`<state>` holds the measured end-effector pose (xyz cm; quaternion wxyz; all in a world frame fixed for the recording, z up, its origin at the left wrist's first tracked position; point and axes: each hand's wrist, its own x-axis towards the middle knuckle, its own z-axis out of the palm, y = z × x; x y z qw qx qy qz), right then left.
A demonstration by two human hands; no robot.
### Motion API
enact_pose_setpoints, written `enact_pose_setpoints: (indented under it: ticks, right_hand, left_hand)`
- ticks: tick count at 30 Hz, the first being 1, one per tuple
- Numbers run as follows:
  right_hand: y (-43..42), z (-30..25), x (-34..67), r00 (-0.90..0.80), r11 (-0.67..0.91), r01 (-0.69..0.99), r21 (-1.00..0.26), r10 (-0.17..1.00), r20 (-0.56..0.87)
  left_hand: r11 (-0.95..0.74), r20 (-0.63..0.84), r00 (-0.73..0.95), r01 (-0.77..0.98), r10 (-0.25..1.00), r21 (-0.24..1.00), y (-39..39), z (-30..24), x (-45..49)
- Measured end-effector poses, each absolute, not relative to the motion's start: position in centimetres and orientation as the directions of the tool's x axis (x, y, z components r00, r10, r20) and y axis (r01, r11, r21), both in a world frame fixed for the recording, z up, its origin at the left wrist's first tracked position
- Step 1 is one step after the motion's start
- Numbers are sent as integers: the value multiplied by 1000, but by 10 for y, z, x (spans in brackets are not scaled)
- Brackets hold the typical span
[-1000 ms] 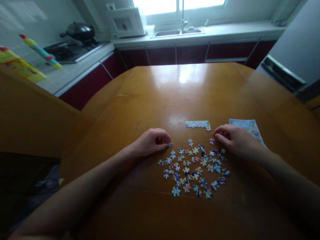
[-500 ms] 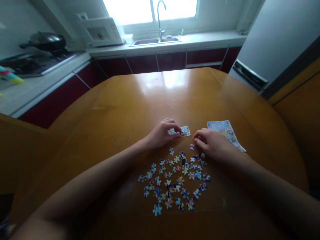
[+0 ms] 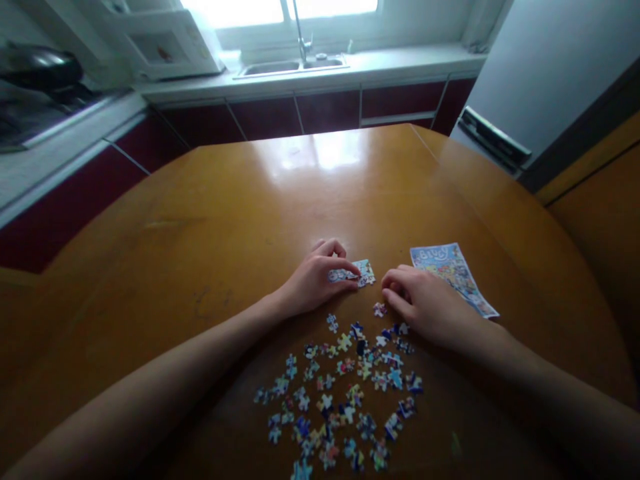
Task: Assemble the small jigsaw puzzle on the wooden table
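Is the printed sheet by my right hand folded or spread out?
Spread out: the printed sheet lies flat on the table beside the right hand, its printed face up.

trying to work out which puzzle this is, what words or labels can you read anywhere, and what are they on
"BLUEY": big white letters across the top of the leaflet beside the right hand; blurred, so only a likely reading.
Joined puzzle strip under the left hand: white letters, partly covered, not readable.
Small print on the leaflet and the loose pieces: too small and blurred to read.
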<state>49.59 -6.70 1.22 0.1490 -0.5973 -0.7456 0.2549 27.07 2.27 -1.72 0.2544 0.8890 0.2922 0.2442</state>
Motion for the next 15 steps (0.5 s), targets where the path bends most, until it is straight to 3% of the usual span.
enact_pose_setpoints:
  ticks: [15]
  right_hand:
    - [-67, 12, 494, -229, 130, 829, -544, 966, -117]
  left_hand:
    - [-719, 293, 733, 366, 614, 591, 22, -17, 270]
